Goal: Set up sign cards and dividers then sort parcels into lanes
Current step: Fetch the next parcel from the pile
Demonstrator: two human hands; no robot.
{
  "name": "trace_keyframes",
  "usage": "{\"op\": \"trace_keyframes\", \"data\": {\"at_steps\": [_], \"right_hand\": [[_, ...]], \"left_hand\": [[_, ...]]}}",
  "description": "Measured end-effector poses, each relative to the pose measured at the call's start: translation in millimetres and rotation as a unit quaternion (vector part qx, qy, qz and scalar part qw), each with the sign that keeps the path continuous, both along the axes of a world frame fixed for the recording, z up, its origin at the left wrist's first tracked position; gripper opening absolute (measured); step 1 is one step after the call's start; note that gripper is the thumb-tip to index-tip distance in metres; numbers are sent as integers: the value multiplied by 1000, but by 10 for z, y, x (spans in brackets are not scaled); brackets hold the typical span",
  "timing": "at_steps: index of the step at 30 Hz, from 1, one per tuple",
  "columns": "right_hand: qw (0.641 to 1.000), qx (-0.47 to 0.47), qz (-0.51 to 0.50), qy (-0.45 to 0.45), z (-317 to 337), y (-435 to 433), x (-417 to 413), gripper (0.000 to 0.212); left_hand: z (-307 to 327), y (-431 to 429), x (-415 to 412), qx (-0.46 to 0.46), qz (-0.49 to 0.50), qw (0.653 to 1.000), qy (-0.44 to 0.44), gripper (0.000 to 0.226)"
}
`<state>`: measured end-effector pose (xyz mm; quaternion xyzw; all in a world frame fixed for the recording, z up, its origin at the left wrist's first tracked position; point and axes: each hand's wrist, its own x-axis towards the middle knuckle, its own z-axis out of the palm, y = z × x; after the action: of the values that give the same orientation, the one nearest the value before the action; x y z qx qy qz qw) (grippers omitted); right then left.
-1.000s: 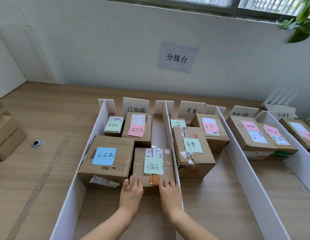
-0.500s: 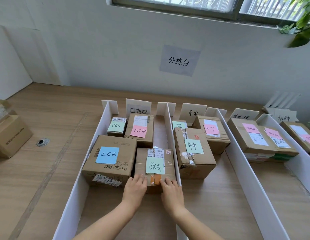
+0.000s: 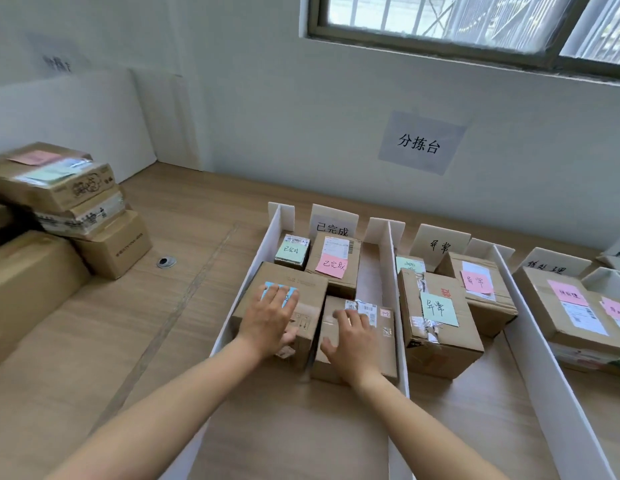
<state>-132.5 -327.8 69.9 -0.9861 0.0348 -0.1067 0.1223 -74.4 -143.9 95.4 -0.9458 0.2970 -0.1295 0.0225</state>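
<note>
White dividers [image 3: 391, 271] split the wooden table into lanes, each with a white sign card [image 3: 333, 221] at its far end. The left lane holds several cardboard parcels. My left hand [image 3: 268, 317] lies flat, fingers spread, on the near-left parcel [image 3: 308, 292], covering its blue note. My right hand [image 3: 352, 341] rests flat on the near-right parcel [image 3: 384, 344], hiding its green note. Behind them stand a small parcel with a green note [image 3: 292, 251] and one with a pink note [image 3: 336, 261]. The second lane holds parcels with green [image 3: 438, 308] and pink [image 3: 476, 280] notes.
A stack of unsorted cardboard boxes [image 3: 59, 202] stands at the far left of the table, beside a round cable hole [image 3: 166, 262]. More parcels [image 3: 575, 313] fill the lanes at the right. A paper sign [image 3: 419, 143] hangs on the wall under the window.
Both hands moved from the front face of the near-right parcel up onto parcel tops; the left hand shifted to the blue-note parcel. The view swung left, bringing the box stack into sight.
</note>
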Motion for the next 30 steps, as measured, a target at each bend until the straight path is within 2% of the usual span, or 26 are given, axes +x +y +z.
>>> {"op": "trace_keyframes", "data": {"at_steps": [6, 10, 13, 19, 24, 30], "right_hand": [[998, -7, 69, -8, 234, 598, 165, 62], [992, -24, 122, -6, 367, 1124, 267, 57], [989, 2, 146, -5, 472, 1547, 277, 54], [981, -1, 192, 1, 660, 2384, 191, 67], [972, 14, 233, 2, 780, 3057, 78, 69], [974, 24, 226, 20, 891, 3898, -119, 74]], "left_hand": [[211, 758, -35, 0, 87, 996, -7, 93], [291, 1356, -148, 16, 157, 987, -21, 88], [335, 1832, -257, 12, 209, 978, -25, 90], [466, 2756, -586, 0, 312, 949, -32, 83], [610, 3482, -818, -11, 340, 939, -44, 84], [642, 4316, -1123, -17, 371, 928, -19, 89]]}}
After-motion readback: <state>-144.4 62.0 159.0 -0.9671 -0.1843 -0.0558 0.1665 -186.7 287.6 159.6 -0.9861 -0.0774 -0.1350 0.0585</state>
